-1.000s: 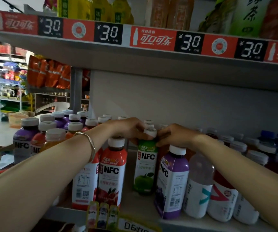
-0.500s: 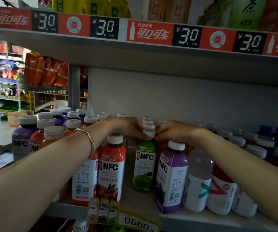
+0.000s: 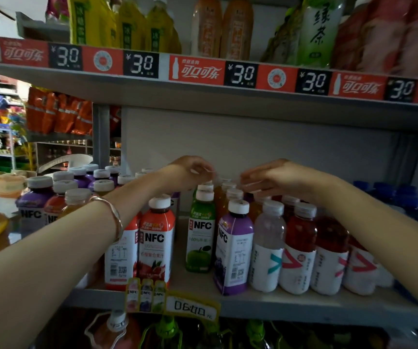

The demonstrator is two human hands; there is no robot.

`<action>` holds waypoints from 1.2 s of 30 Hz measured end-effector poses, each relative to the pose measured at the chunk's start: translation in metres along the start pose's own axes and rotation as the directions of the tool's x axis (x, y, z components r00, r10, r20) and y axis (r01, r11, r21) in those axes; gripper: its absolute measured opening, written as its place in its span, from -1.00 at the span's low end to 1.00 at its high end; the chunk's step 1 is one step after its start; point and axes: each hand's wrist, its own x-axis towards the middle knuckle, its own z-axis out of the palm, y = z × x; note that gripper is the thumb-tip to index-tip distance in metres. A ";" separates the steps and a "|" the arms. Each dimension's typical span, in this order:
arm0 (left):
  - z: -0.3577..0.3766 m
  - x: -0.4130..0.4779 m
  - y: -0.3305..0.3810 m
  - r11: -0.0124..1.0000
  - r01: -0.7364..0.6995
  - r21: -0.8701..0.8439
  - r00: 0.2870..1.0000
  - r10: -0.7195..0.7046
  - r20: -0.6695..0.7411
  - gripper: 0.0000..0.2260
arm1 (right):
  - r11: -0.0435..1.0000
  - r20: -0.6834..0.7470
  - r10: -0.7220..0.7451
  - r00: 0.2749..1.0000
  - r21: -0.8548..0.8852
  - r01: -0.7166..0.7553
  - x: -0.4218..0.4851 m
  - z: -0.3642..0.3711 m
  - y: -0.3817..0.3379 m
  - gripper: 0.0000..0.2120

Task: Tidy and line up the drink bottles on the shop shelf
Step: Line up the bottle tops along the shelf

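Note:
Both of my hands hover over the white caps in the middle of the shelf (image 3: 265, 302). My left hand (image 3: 190, 172) hangs with loosely curled fingers just above the caps behind the green apple NFC bottle (image 3: 201, 235), holding nothing. My right hand (image 3: 276, 181) reaches in with fingers extended toward the caps behind the purple NFC bottle (image 3: 233, 250), also holding nothing. A red pomegranate NFC bottle (image 3: 156, 241) stands left of the green one, partly behind my left forearm. Motion blur hides whether fingertips touch any cap.
Clear and red sports-drink bottles (image 3: 298, 253) fill the shelf's right half, with blue-capped bottles (image 3: 389, 195) behind. More NFC bottles (image 3: 39, 200) crowd the left end. A price tag (image 3: 192, 304) hangs on the front edge. The upper shelf (image 3: 202, 96) sits close overhead.
Both hands have lifted off the bottle caps they were gripping and now hover slightly higher and further apart. The green and purple bottles stand free.

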 end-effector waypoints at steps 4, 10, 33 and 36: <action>0.008 -0.016 0.025 0.993 -0.067 -0.099 0.996 0.060 -0.065 -0.88 | 0.988 -0.029 -0.025 0.999 0.150 0.029 -0.028 -0.016 0.002 -0.80; 0.046 -0.027 0.067 0.981 -0.136 -0.141 0.990 0.130 -0.046 -0.77 | 0.985 -0.087 -0.015 0.996 0.171 0.030 -0.064 -0.041 0.021 -0.80; 0.150 0.016 0.090 0.988 -0.100 0.121 0.987 0.113 -0.113 -0.37 | 0.988 -0.305 -0.148 0.941 -0.082 0.129 -0.085 -0.094 0.124 -0.66; 0.146 0.018 0.088 0.994 -0.047 0.098 0.995 0.055 -0.081 -0.33 | 0.983 -0.271 -0.171 0.947 -0.116 0.144 -0.074 -0.092 0.122 -0.57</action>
